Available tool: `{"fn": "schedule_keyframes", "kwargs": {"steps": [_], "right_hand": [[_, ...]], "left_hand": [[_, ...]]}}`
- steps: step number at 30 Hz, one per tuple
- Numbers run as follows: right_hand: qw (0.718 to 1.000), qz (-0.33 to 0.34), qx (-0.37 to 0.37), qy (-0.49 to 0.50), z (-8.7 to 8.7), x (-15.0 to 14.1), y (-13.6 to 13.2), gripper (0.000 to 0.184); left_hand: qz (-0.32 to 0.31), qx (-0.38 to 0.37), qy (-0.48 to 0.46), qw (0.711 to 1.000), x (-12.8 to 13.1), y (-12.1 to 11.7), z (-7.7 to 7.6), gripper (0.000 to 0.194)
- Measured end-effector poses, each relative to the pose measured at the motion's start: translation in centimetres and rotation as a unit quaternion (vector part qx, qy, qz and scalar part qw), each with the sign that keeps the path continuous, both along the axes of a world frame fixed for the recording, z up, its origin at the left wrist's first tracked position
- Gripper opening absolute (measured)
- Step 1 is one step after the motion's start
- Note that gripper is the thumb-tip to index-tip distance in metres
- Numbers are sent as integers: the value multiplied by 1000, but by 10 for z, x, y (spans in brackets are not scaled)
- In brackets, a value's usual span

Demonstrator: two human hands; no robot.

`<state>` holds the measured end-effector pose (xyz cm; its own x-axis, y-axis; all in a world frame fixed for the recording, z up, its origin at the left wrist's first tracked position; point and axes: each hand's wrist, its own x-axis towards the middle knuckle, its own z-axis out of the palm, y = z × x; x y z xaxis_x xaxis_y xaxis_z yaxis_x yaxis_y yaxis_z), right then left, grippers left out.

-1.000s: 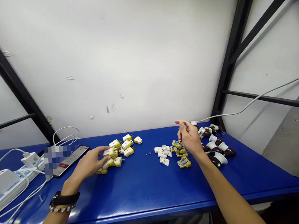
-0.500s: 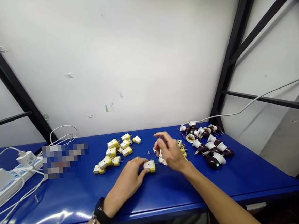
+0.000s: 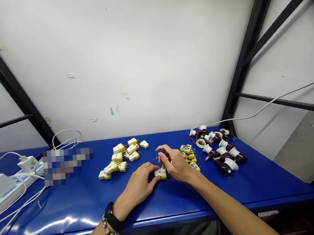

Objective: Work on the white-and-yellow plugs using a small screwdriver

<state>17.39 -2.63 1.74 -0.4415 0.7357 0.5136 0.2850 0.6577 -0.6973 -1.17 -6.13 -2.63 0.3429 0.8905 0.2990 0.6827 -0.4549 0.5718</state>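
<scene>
My left hand point(image 3: 140, 182) lies on the blue table and grips a white and yellow electrical plug point(image 3: 163, 174) between thumb and fingers. In my right hand point(image 3: 178, 165) is a small screwdriver point(image 3: 164, 153) with a dark red handle. Its thin shaft points down, and the tip meets the hole in the plug's white top; the tip itself is too small to make out. A few tiny screws point(image 3: 155, 158) lie just behind the plug. Opened plug halves point(image 3: 186, 148) in yellow, with metal parts showing, are piled right of my right hand, which partly covers that area.
Several closed white and yellow plugs point(image 3: 117, 157) sit left of centre. Maroon and white lamp holders point(image 3: 222, 152) cluster at the right, with another thin screwdriver point(image 3: 191, 138) beside them. White power strips point(image 3: 6, 192) and cables occupy the left. A white wall point(image 3: 153, 60) stands behind.
My right hand has moved left and down, bringing the screwdriver from above the table onto the plug's top. The left hand still holds the plug in nearly the same place.
</scene>
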Motion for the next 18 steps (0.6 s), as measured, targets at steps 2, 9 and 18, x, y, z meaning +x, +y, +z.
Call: {"fn": "schedule_keyframes", "kwargs": {"steps": [2,9,18], "right_hand": [[1000,2,5,-5,-2,-1,1,19],[1000,11,-11,0,-1,-3,4,23],[981,-113,148,51,-3,0,4,24]], "left_hand": [[-6,13,-4,1000,1,-1,3,25],[-47,-19,-117,992,13,6,15,24],[-56,-2,-103,993,15,11,6,23]]}}
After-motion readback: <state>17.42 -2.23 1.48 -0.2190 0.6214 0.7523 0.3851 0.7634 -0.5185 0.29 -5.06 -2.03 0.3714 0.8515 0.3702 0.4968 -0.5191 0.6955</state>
